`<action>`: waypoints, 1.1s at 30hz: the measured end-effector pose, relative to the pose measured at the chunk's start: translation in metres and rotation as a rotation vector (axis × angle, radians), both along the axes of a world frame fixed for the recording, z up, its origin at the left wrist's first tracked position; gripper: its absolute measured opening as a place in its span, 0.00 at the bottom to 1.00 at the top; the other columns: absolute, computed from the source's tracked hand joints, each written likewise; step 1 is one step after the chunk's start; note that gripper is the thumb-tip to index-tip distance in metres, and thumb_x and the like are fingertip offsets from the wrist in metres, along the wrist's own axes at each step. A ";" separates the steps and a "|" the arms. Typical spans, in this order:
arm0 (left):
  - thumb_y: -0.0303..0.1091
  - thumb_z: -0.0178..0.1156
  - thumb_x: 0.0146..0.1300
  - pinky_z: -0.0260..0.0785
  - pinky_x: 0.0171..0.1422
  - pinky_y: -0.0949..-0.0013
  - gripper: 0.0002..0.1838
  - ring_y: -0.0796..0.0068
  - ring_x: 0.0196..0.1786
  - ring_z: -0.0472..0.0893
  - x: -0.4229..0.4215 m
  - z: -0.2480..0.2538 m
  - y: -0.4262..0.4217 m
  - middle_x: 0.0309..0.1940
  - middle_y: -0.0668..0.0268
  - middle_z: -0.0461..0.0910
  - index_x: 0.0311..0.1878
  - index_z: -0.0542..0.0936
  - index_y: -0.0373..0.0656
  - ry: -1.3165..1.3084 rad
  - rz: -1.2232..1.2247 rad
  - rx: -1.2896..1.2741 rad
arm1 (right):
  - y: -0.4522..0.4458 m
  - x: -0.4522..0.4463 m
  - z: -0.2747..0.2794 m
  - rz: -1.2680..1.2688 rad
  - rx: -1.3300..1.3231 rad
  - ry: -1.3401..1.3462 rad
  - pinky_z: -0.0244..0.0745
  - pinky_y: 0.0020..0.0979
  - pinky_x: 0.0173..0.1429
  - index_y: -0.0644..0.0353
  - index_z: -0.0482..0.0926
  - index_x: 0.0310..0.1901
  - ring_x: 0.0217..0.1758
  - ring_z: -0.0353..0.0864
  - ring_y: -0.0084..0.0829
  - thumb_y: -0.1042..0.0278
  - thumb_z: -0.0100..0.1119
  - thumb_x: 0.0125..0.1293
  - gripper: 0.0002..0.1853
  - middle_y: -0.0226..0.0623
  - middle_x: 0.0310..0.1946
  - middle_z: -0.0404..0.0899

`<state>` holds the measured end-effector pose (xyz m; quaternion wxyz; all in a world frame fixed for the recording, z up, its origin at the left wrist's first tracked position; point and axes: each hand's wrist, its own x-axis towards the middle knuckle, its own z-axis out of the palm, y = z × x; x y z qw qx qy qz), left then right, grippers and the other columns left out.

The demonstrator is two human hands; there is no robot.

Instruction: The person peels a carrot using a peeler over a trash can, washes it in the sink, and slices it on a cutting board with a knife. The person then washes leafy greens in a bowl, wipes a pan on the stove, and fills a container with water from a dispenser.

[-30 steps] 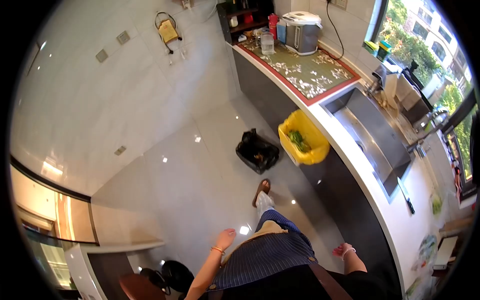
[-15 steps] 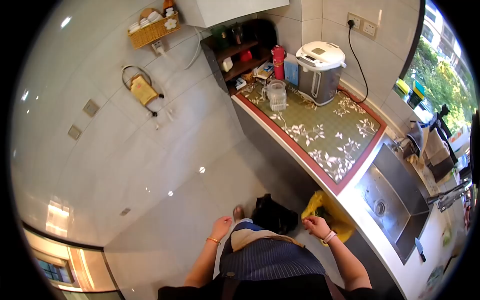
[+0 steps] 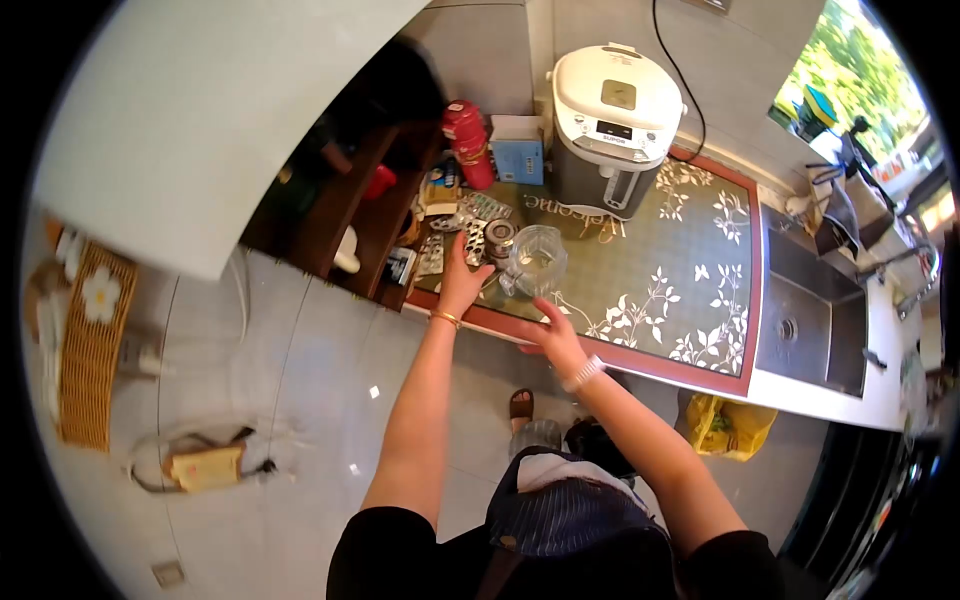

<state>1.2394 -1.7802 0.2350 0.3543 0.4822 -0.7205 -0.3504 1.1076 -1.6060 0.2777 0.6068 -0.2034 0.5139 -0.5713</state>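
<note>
My left hand [image 3: 462, 285] reaches over the counter's front edge, thumb and fingers apart, close to the handle side of a clear glass pitcher [image 3: 541, 262]. Silver blister packs [image 3: 474, 238] lie just beyond its fingertips, and a round lid-like item [image 3: 499, 238] sits between them and the pitcher. Lower right of the pitcher, my right hand [image 3: 556, 342] is spread open at the mat's edge. Whether any fingertip touches the glass cannot be made out. The pitcher stands on a green patterned mat [image 3: 640, 260] with a reddish border.
A white-and-grey hot water dispenser [image 3: 615, 125] stands behind the pitcher, beside a blue box [image 3: 517, 160] and a red flask [image 3: 467, 145]. At left are a brown shelf [image 3: 375, 225] and an overhanging white cabinet [image 3: 220, 100]. The sink [image 3: 800, 320] lies right; a yellow bag [image 3: 730, 425] hangs below.
Both hands have risen from beside my waist and now extend over the counter's edge toward the pitcher. My view has moved nearer to the counter and turned.
</note>
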 end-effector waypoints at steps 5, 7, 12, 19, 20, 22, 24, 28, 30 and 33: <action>0.22 0.66 0.42 0.65 0.59 0.66 0.46 0.63 0.56 0.73 -0.026 0.027 -0.022 0.53 0.56 0.72 0.66 0.55 0.46 0.026 -0.302 0.247 | -0.071 0.027 0.019 -0.192 -0.008 -0.547 0.74 0.24 0.36 0.59 0.72 0.50 0.38 0.74 0.21 0.68 0.62 0.59 0.18 0.32 0.39 0.75; 0.22 0.68 0.42 0.68 0.56 0.66 0.43 0.65 0.53 0.75 -0.028 0.007 -0.032 0.51 0.57 0.73 0.63 0.58 0.44 0.034 -0.359 0.134 | -0.073 0.023 0.005 -0.231 -0.003 -0.415 0.70 0.22 0.33 0.58 0.73 0.45 0.32 0.71 0.19 0.67 0.63 0.58 0.14 0.29 0.34 0.74; 0.26 0.71 0.42 0.70 0.54 0.67 0.43 0.67 0.51 0.76 -0.029 0.009 -0.037 0.49 0.57 0.74 0.61 0.57 0.41 0.001 -0.393 0.103 | -0.044 -0.003 0.012 -0.442 0.165 -0.045 0.62 0.21 0.28 0.58 0.76 0.35 0.23 0.65 0.16 0.62 0.62 0.59 0.10 0.24 0.22 0.71; 0.27 0.72 0.40 0.67 0.55 0.67 0.41 0.66 0.51 0.75 -0.043 0.042 -0.019 0.48 0.57 0.73 0.57 0.59 0.41 -0.051 -0.339 0.033 | 0.025 -0.098 0.008 -0.525 0.290 0.264 0.62 0.22 0.25 0.61 0.75 0.29 0.21 0.66 0.17 0.62 0.61 0.55 0.10 0.27 0.22 0.72; 0.27 0.72 0.40 0.67 0.55 0.67 0.41 0.66 0.51 0.75 -0.044 0.041 -0.018 0.48 0.57 0.73 0.57 0.59 0.41 -0.050 -0.342 0.030 | 0.034 -0.115 0.010 -0.562 0.275 0.277 0.62 0.22 0.25 0.62 0.75 0.29 0.21 0.66 0.18 0.63 0.60 0.54 0.10 0.28 0.21 0.73; 0.27 0.71 0.40 0.69 0.54 0.64 0.41 0.61 0.50 0.76 -0.055 0.036 -0.016 0.47 0.55 0.73 0.58 0.58 0.41 -0.007 -0.406 0.002 | 0.050 -0.151 0.009 -0.591 0.310 0.403 0.62 0.22 0.25 0.62 0.76 0.27 0.21 0.66 0.19 0.64 0.58 0.53 0.10 0.28 0.20 0.72; 0.25 0.71 0.40 0.69 0.55 0.65 0.43 0.62 0.52 0.75 -0.068 0.054 0.000 0.50 0.54 0.72 0.60 0.57 0.41 0.016 -0.424 -0.003 | 0.065 -0.186 0.008 -0.606 0.296 0.403 0.60 0.22 0.25 0.62 0.75 0.25 0.21 0.66 0.18 0.64 0.57 0.53 0.09 0.28 0.20 0.72; 0.23 0.71 0.40 0.69 0.56 0.67 0.44 0.65 0.53 0.75 -0.096 0.070 0.028 0.52 0.57 0.72 0.62 0.59 0.40 0.040 -0.455 -0.011 | 0.085 -0.241 0.007 -0.586 0.315 0.367 0.57 0.21 0.23 0.61 0.73 0.23 0.19 0.63 0.18 0.65 0.56 0.53 0.09 0.27 0.18 0.69; 0.23 0.71 0.39 0.69 0.56 0.67 0.41 0.66 0.52 0.75 -0.105 0.073 0.038 0.50 0.58 0.73 0.60 0.62 0.40 0.021 -0.487 0.045 | 0.092 -0.256 0.002 -0.556 0.244 0.349 0.57 0.21 0.21 0.60 0.74 0.22 0.18 0.63 0.17 0.65 0.57 0.55 0.09 0.27 0.19 0.70; 0.25 0.72 0.39 0.68 0.56 0.68 0.39 0.68 0.51 0.75 -0.121 0.079 0.056 0.48 0.60 0.73 0.57 0.64 0.40 0.023 -0.414 0.084 | 0.102 -0.264 0.015 -0.371 0.312 0.521 0.67 0.21 0.28 0.63 0.76 0.33 0.24 0.72 0.20 0.60 0.60 0.57 0.13 0.33 0.29 0.77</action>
